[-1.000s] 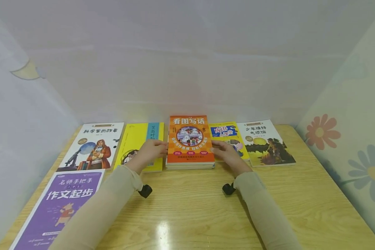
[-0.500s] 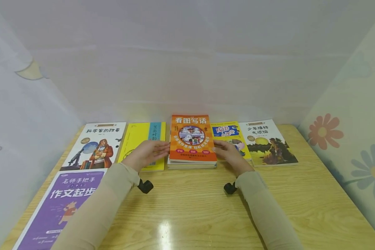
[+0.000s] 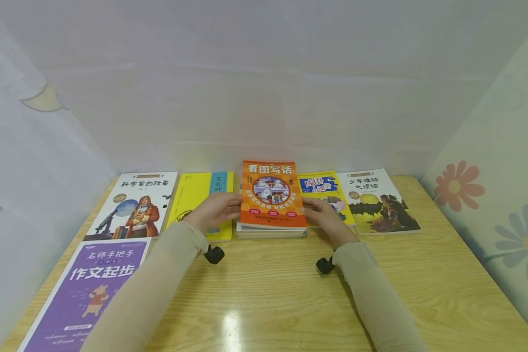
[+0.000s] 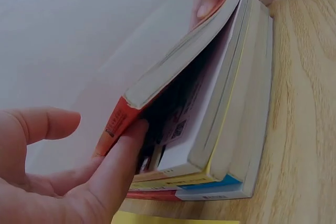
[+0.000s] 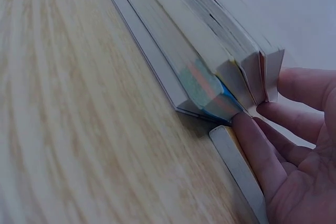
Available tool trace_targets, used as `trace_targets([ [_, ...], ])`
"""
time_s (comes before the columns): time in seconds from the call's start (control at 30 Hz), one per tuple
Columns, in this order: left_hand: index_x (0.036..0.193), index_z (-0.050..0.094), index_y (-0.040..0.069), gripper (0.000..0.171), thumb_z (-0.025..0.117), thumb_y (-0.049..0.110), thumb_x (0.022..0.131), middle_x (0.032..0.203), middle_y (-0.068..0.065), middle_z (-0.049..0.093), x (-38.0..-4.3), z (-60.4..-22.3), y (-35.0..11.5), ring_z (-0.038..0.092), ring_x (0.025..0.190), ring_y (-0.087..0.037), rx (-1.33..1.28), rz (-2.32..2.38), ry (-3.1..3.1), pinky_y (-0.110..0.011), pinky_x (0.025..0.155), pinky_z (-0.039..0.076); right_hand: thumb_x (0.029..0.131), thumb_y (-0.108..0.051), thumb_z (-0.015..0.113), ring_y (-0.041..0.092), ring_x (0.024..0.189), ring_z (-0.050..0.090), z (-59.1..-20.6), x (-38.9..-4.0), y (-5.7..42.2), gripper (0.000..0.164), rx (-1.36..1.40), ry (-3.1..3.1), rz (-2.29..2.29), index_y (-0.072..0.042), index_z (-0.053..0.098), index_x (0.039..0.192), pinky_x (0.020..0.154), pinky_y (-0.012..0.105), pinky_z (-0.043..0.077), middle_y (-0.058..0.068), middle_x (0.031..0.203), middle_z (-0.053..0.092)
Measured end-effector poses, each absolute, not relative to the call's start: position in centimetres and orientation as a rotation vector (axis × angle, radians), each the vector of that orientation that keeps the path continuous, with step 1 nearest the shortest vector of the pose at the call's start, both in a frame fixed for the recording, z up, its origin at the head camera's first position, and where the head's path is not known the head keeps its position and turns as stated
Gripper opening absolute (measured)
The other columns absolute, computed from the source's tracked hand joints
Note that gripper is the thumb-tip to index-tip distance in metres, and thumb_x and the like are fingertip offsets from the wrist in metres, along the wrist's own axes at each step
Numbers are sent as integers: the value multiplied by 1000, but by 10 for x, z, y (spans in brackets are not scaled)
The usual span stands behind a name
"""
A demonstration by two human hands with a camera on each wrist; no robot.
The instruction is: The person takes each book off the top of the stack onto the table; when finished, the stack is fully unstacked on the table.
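An orange book [image 3: 273, 215] lies tilted over a stack of books [image 3: 270, 234], its left side raised. At its left edge, my left hand [image 3: 220, 210] holds it: in the left wrist view one digit reaches into the gap beneath the orange book [image 4: 181, 59], another touches the spine, and one stands apart. My right hand [image 3: 323, 217] holds the orange book's right edge. In the right wrist view, the fingers of that hand [image 5: 302, 177] touch the corners of the top books, close to the stack below [image 5: 173, 45].
Left of the stack lie a yellow-and-blue book [image 3: 189, 188], a white-topped book [image 3: 132, 210] and, nearer, a purple book [image 3: 101, 264]. On the right are a yellow book [image 3: 343, 208] and another illustrated book [image 3: 378, 210]. The wooden table [image 3: 264, 293] ends at a plain backdrop.
The orange book has risen off the stack and tilted, its lower edge now showing apart from the books beneath. My left fingers straightened, then moved in against its edge; the right hand barely moved.
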State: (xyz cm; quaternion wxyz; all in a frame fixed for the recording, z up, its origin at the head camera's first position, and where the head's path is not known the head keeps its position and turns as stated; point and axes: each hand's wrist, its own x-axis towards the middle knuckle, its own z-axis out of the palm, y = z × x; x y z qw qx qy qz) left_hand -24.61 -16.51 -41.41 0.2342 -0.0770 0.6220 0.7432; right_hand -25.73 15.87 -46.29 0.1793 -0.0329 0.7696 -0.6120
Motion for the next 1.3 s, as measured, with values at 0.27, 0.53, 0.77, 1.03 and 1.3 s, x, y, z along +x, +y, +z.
trace_targets([
  [0.27, 154, 36, 1, 54, 54, 20, 106, 148, -17, 48, -256, -419, -159, 60, 118, -29, -228, 2029, 1776, -40, 101, 53, 99, -35, 68, 29, 135, 50, -463, -258, 158, 60, -84, 2176, -1729, -17, 48, 152, 116, 47, 38, 10, 146, 53],
  [0.53, 162, 25, 11, 60, 51, 17, 107, 144, -20, 53, -263, -426, -159, 65, 113, -29, -243, 2021, 1782, -42, 94, 57, 99, -34, 67, 28, 135, 50, -462, -259, 155, 55, -40, 2165, -1732, -20, 51, 149, 118, 48, 34, 7, 146, 55],
  [0.77, 162, 21, 11, 63, 51, 15, 107, 143, -23, 54, -263, -434, -163, 69, 111, -32, -130, 2002, 1785, -45, 90, 59, 100, -37, 66, 28, 138, 47, -463, -254, 160, 59, -75, 2145, -1731, -21, 46, 152, 119, 49, 33, 4, 151, 49],
  [1.03, 160, 25, 5, 61, 52, 9, 106, 140, -26, 56, -263, -434, -159, 70, 107, -31, -120, 1995, 1847, -44, 87, 60, 98, -38, 68, 28, 134, 51, -464, -255, 163, 59, -86, 2120, -1760, -20, 48, 151, 116, 48, 37, 5, 148, 52],
  [1.3, 162, 24, 11, 63, 53, 13, 105, 140, -21, 55, -253, -421, -159, 67, 108, -30, -158, 2025, 1927, -38, 84, 61, 102, -44, 60, 24, 137, 49, -465, -259, 164, 54, -127, 2094, -1754, -23, 48, 151, 118, 46, 36, 1, 151, 48],
])
